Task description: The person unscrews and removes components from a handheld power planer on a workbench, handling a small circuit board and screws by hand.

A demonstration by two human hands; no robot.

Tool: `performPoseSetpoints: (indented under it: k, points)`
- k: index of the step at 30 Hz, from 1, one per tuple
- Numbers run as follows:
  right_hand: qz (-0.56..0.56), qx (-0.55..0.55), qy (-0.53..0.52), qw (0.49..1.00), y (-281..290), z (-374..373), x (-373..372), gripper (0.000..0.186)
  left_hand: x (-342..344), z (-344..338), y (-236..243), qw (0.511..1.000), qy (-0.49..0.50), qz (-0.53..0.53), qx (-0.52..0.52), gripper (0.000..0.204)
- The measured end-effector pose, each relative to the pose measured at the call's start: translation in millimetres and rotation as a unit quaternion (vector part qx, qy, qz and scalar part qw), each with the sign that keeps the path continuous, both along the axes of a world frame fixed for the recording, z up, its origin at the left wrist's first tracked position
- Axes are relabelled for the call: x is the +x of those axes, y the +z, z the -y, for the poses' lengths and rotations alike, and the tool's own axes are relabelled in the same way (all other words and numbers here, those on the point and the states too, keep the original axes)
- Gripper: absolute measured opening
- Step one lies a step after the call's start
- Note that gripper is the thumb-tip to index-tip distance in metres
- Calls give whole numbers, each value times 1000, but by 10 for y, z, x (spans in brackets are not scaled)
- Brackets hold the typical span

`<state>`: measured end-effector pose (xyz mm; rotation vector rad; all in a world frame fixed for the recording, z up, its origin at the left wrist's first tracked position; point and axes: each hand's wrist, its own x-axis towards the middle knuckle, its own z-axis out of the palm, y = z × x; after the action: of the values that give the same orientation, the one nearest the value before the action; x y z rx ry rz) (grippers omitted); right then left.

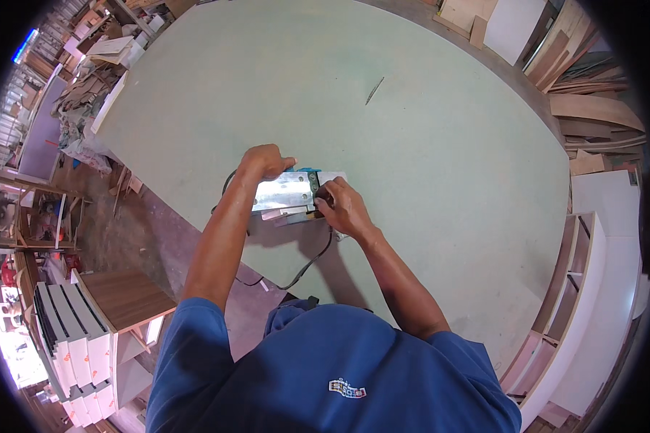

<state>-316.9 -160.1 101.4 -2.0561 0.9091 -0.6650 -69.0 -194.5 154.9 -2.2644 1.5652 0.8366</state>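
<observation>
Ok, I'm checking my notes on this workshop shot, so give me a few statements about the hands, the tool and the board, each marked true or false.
1. Both hands are on a power tool with a shiny metal base. True: the left hand grips its far end and the right hand its near end, on the power tool.
2. The tool lies on a dark red board. False: the board is pale green.
3. A black cord runs from the tool toward the person. True: the cord trails down over the board's edge.
4. The right hand is resting flat on the board away from the tool. False: it is on the tool.
</observation>
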Motion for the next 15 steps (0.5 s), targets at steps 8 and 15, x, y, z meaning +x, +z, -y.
performPoseSetpoints:
  k: [8, 15]
  points:
    - [32, 60, 5, 998, 61, 8, 7, 22, -3, 0, 2, 1000, 9, 8, 0, 68]
    - [17, -13, 28, 999, 14, 13, 4, 24, 20, -22, -35, 999, -2, -10, -34, 75]
